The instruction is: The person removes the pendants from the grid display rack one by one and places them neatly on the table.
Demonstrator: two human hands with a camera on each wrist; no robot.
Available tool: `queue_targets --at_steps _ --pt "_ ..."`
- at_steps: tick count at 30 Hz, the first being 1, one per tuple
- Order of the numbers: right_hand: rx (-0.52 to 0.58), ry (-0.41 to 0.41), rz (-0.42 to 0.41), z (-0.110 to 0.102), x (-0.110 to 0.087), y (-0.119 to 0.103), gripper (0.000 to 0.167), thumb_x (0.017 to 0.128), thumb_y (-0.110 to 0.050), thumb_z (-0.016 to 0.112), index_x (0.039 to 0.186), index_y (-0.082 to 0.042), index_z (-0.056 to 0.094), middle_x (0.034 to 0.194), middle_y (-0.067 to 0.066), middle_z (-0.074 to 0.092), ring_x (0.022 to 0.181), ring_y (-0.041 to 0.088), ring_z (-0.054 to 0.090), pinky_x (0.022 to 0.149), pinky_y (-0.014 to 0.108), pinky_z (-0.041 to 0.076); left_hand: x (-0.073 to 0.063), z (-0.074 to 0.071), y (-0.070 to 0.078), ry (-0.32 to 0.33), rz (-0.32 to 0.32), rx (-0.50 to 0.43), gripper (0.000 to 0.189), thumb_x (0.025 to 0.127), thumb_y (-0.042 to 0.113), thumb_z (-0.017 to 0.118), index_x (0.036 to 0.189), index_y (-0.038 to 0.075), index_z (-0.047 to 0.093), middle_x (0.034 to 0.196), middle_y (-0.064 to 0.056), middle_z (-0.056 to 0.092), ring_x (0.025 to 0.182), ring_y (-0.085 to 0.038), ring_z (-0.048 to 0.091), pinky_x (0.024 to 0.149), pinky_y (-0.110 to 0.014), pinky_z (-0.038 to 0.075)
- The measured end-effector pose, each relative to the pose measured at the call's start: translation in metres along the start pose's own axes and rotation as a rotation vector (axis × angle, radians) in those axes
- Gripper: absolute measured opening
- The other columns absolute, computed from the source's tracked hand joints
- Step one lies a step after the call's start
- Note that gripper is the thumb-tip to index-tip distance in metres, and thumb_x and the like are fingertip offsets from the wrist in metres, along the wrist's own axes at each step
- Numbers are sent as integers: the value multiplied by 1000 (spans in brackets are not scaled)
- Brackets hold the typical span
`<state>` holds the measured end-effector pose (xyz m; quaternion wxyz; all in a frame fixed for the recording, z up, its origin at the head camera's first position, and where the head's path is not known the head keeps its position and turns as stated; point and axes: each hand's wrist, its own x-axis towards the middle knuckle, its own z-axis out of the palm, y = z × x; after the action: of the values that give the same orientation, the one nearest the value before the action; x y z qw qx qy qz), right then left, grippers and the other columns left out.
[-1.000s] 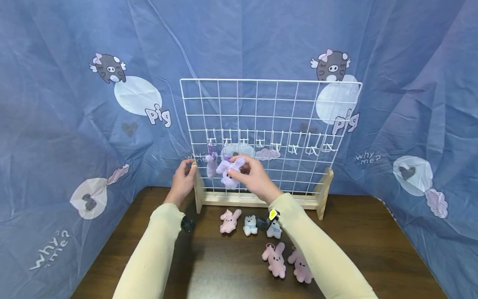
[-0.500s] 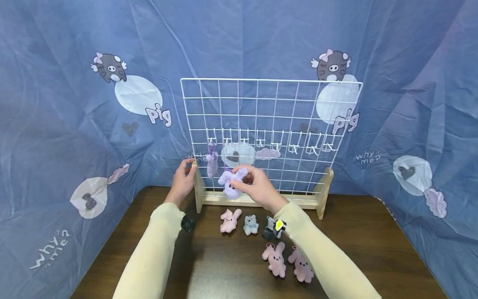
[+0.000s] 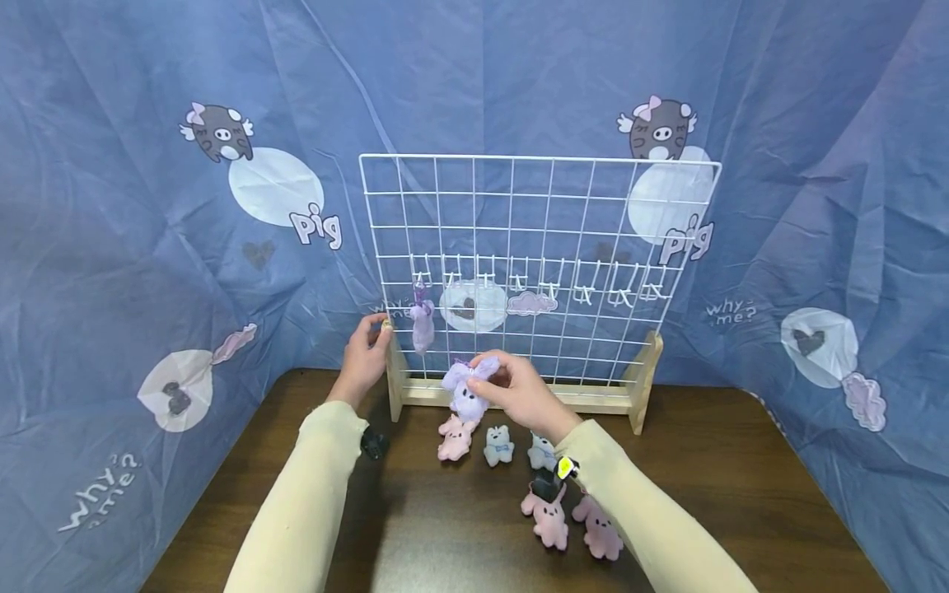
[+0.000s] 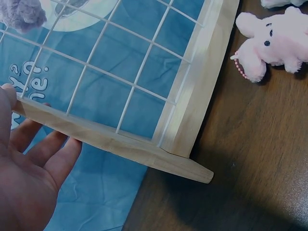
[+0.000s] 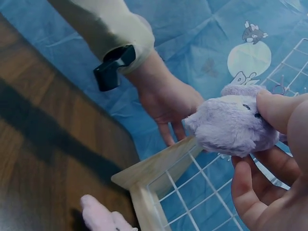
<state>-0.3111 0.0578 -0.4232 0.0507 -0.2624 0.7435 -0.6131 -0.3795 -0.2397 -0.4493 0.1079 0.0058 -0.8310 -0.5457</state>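
Observation:
In the head view my right hand pinches a lilac plush bunny keychain between thumb and fingers, low in front of the white wire grid rack. The same bunny fills the middle of the right wrist view, its face turned partly toward the thumb. My left hand holds the rack's left wooden upright, thumb on one side and fingers on the other. Another lilac plush hangs by a purple strap from the leftmost hook.
A row of white hooks crosses the grid. On the brown table in front lie pink bunny plushes and pale blue bear plushes. A blue printed cloth stands behind and at both sides.
My right hand has come down and slightly right with the lilac bunny, from just below the hooks to near the rack's wooden base. My left hand stays on the upright.

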Motion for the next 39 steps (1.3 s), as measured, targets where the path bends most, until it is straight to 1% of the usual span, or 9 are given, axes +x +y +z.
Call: queue_targets --at_steps 4,7,10,14,17,28,32,36,39 --pt "0 -2 -1 0 -5 6 25 100 -7 72 123 2 67 106 12 72 87 14 69 73 28 60 0 0 1 1 2 -9 42 113 29 49 151 10 47 148 -24 58 140 -40 53 108 -58 47" --pt "12 -14 19 1 -10 10 25 100 -7 71 123 2 66 104 12 72 86 15 69 76 39 63 0 1 1 5 3 -15 42 113 28 49 151 10 47 147 -24 59 139 -39 53 108 -58 47" --pt "22 -39 36 1 -14 14 25 101 -8 70 124 1 66 105 11 71 85 15 69 77 43 63 -1 1 0 8 5 -18 41 113 27 49 150 10 48 146 -24 60 138 -39 54 107 -57 48" --pt "15 -63 28 1 -21 21 23 102 -9 70 122 3 66 109 14 70 84 15 68 75 31 61 -1 1 0 8 4 -19 41 113 27 49 150 9 48 146 -23 60 138 -39 54 107 -57 48" --pt "15 -74 36 0 -26 29 21 102 -8 69 120 3 67 109 15 70 84 15 67 74 28 60 -1 1 -1 8 3 -20 41 113 27 49 150 10 48 146 -23 60 139 -39 53 108 -58 47" --pt "-27 -109 79 1 -43 48 17 101 -9 71 115 1 71 106 12 70 84 13 67 71 34 62 1 2 -2 25 21 8 41 113 27 49 150 10 48 144 -25 62 136 -41 56 107 -57 48" --pt "-3 -141 111 2 -50 54 18 101 -9 71 115 4 70 105 12 71 86 13 69 75 38 63 1 2 -2 23 20 1 40 113 27 49 150 9 48 144 -25 61 136 -40 55 108 -57 48" --pt "1 -171 116 3 -56 57 18 100 -8 71 113 5 69 104 13 72 85 12 70 75 36 64 2 2 -1 23 16 0 40 113 27 49 150 9 48 145 -25 61 137 -40 55 108 -57 47" --pt "-46 -182 102 3 -59 57 16 99 -9 73 111 3 70 102 11 72 81 10 67 70 31 62 2 2 -1 23 12 3 40 113 27 49 149 10 48 145 -24 60 138 -40 55 108 -57 48"
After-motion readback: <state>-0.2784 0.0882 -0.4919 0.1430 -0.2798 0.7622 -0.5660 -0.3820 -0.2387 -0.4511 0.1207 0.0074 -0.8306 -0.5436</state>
